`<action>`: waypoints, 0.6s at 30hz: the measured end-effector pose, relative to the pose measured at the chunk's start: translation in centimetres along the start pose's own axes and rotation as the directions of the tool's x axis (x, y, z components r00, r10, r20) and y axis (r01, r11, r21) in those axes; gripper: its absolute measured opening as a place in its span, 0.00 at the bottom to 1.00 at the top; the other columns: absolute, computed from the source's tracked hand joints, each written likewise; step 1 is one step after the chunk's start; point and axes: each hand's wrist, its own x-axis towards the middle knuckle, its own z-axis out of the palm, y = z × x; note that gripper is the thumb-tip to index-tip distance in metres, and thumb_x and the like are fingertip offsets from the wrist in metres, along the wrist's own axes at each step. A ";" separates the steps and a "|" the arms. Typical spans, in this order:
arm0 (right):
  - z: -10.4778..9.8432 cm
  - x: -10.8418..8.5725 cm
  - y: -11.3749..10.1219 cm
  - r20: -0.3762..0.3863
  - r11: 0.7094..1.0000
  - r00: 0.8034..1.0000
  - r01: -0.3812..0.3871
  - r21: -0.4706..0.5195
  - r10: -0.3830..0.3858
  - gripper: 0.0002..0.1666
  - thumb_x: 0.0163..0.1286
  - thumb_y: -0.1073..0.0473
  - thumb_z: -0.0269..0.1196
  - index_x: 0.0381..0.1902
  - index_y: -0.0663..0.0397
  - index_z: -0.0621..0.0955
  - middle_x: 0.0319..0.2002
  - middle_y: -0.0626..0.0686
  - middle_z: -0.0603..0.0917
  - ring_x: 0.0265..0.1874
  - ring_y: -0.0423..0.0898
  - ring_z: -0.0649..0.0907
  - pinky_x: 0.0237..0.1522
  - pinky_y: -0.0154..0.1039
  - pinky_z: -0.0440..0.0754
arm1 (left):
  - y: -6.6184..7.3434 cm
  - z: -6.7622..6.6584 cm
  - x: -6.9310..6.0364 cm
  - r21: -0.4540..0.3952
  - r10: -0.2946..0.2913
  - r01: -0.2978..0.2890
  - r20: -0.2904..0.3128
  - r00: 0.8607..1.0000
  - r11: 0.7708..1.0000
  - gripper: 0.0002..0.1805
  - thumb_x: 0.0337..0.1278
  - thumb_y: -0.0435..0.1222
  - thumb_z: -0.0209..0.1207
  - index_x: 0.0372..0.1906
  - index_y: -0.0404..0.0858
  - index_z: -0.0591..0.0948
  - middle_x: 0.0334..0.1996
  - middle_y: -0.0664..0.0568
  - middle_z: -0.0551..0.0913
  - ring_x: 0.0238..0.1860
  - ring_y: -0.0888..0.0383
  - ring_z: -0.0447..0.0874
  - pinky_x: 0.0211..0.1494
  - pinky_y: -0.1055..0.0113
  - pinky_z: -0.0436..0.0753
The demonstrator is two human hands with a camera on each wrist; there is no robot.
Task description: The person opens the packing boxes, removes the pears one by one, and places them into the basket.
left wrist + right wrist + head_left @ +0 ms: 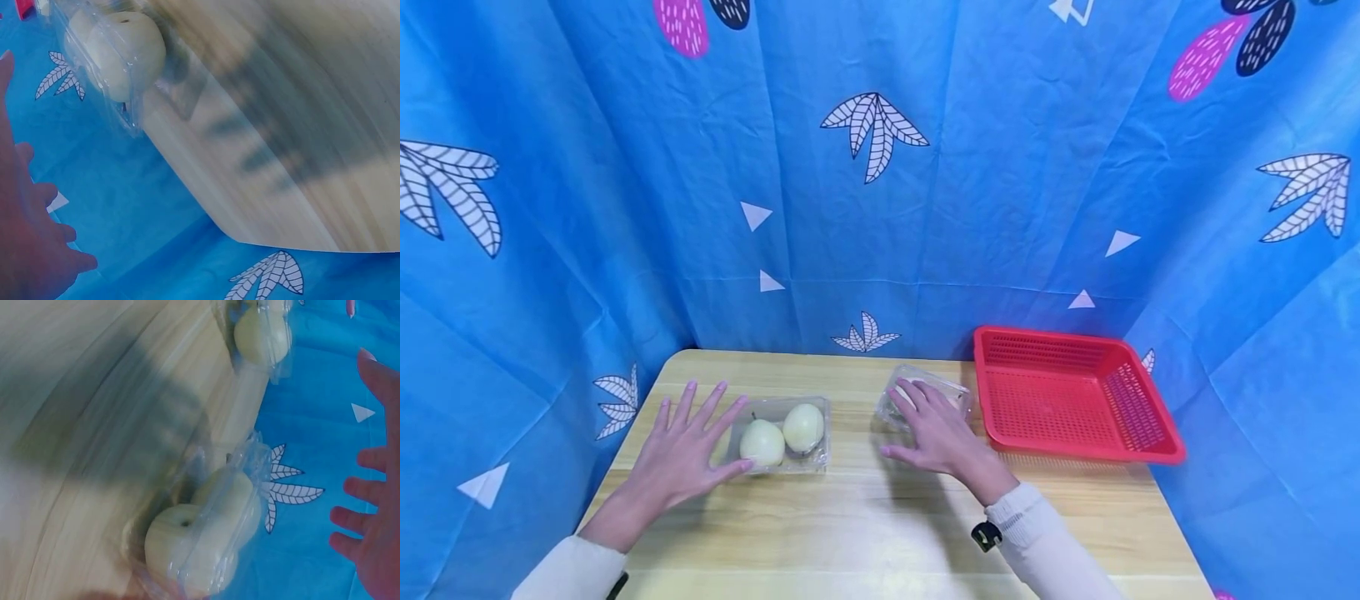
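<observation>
Blue cloth (1037, 150) backs 2 spread, empty hands (681, 454) (936, 433) near 2 clear fruit boxes (820, 464) (942, 380).

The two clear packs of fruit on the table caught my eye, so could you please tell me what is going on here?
A person's left hand is spread at the left end of the left pack, and the right hand hovers over the right pack. Neither hand grips anything. Each pack shows two pale round fruits. Both packs lie on the wooden table, outside the red basket on the right.
</observation>
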 end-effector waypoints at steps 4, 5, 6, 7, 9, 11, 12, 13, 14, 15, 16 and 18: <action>0.5 0.5 -0.4 0.019 1.000 1.000 0.002 0.013 -0.003 0.56 0.66 0.21 0.57 0.80 0.50 0.64 0.79 0.58 0.66 0.75 0.61 0.71 0.77 0.59 0.69 | -0.4 0.3 -0.1 0.000 -0.011 0.011 -0.002 1.000 1.000 0.53 0.57 0.75 0.53 0.83 0.55 0.57 0.84 0.41 0.53 0.82 0.26 0.43 0.77 0.21 0.45; 0.6 0.6 -0.5 0.022 1.000 1.000 0.003 0.015 -0.004 0.56 0.66 0.21 0.57 0.80 0.50 0.64 0.79 0.58 0.66 0.75 0.61 0.71 0.77 0.59 0.69 | -0.5 0.4 -0.1 -0.002 -0.014 0.014 -0.002 1.000 1.000 0.53 0.57 0.75 0.53 0.83 0.55 0.57 0.84 0.41 0.53 0.82 0.25 0.43 0.77 0.21 0.45; 0.7 0.7 -0.6 0.024 1.000 1.000 0.003 0.018 -0.004 0.56 0.66 0.21 0.57 0.80 0.51 0.64 0.79 0.59 0.67 0.75 0.61 0.71 0.77 0.59 0.69 | -0.6 0.4 -0.1 -0.005 -0.015 0.015 -0.001 1.000 1.000 0.53 0.58 0.75 0.53 0.83 0.55 0.56 0.84 0.40 0.52 0.82 0.25 0.43 0.77 0.21 0.45; 0.9 0.8 -0.7 0.028 1.000 1.000 0.002 0.023 -0.003 0.56 0.66 0.21 0.57 0.80 0.51 0.64 0.79 0.59 0.67 0.75 0.61 0.71 0.76 0.59 0.69 | -0.7 0.4 -0.2 -0.011 -0.018 0.018 -0.004 1.000 1.000 0.53 0.58 0.74 0.53 0.83 0.55 0.56 0.84 0.40 0.52 0.82 0.25 0.42 0.77 0.21 0.45; 1.1 1.0 -0.9 0.031 0.999 1.000 0.001 0.039 -0.003 0.56 0.67 0.22 0.57 0.80 0.51 0.64 0.78 0.59 0.67 0.75 0.61 0.71 0.76 0.59 0.70 | -0.8 0.5 -0.2 -0.018 -0.022 0.022 -0.006 1.000 1.000 0.53 0.58 0.74 0.54 0.83 0.55 0.55 0.84 0.41 0.51 0.82 0.26 0.41 0.77 0.21 0.44; 1.3 1.1 -1.1 0.045 0.999 0.999 -0.002 0.046 0.000 0.57 0.67 0.21 0.57 0.80 0.51 0.63 0.79 0.59 0.67 0.75 0.61 0.71 0.77 0.59 0.69 | -0.9 0.6 -0.2 -0.022 -0.027 0.027 -0.009 1.000 0.999 0.53 0.58 0.73 0.55 0.84 0.56 0.54 0.84 0.41 0.51 0.82 0.26 0.42 0.77 0.22 0.44; 1.4 1.2 -1.2 0.051 0.999 0.999 -0.003 0.051 0.001 0.57 0.67 0.21 0.57 0.80 0.51 0.63 0.79 0.59 0.66 0.75 0.61 0.70 0.77 0.58 0.69 | -1.0 0.6 -0.1 -0.022 -0.030 0.030 -0.010 1.000 0.999 0.53 0.58 0.73 0.54 0.84 0.56 0.54 0.84 0.41 0.51 0.82 0.26 0.42 0.77 0.21 0.44; 1.6 1.3 -1.2 0.057 0.999 0.998 -0.003 0.053 0.000 0.57 0.67 0.21 0.57 0.80 0.51 0.62 0.79 0.59 0.66 0.76 0.62 0.70 0.77 0.58 0.69 | -1.0 0.6 -0.1 -0.023 -0.032 0.032 -0.012 0.999 0.999 0.53 0.58 0.73 0.54 0.83 0.56 0.54 0.84 0.41 0.52 0.82 0.26 0.43 0.77 0.21 0.45; 1.7 1.4 -1.3 0.061 0.999 0.998 -0.001 0.050 -0.002 0.57 0.67 0.21 0.56 0.80 0.51 0.62 0.79 0.59 0.66 0.76 0.62 0.70 0.77 0.58 0.69 | -1.1 0.6 -0.1 -0.023 -0.034 0.034 -0.011 0.999 0.999 0.53 0.58 0.73 0.54 0.83 0.55 0.55 0.84 0.40 0.52 0.82 0.25 0.43 0.76 0.21 0.45; 1.8 1.4 -1.4 0.068 0.999 0.998 -0.002 0.043 -0.001 0.57 0.67 0.20 0.56 0.81 0.50 0.62 0.79 0.58 0.65 0.76 0.61 0.70 0.77 0.57 0.69 | -1.1 0.7 -0.1 -0.023 -0.037 0.037 -0.012 0.999 0.999 0.53 0.58 0.74 0.54 0.83 0.55 0.55 0.84 0.40 0.53 0.82 0.25 0.44 0.76 0.21 0.45; 1.9 1.5 -1.4 0.074 0.999 0.997 -0.002 0.039 -0.001 0.58 0.67 0.20 0.55 0.81 0.50 0.61 0.80 0.58 0.65 0.76 0.61 0.70 0.78 0.57 0.69 | -1.2 0.7 -0.1 -0.021 -0.039 0.039 -0.011 0.999 0.999 0.53 0.58 0.74 0.55 0.83 0.55 0.56 0.83 0.40 0.53 0.81 0.25 0.44 0.76 0.21 0.46; 2.1 1.7 -1.5 0.073 0.999 0.997 -0.002 0.037 -0.001 0.57 0.67 0.20 0.55 0.80 0.50 0.62 0.79 0.58 0.66 0.76 0.61 0.70 0.77 0.57 0.69 | -1.3 0.7 0.0 -0.015 -0.044 0.044 -0.002 0.999 0.999 0.53 0.58 0.73 0.55 0.83 0.54 0.56 0.83 0.40 0.54 0.82 0.25 0.44 0.76 0.21 0.46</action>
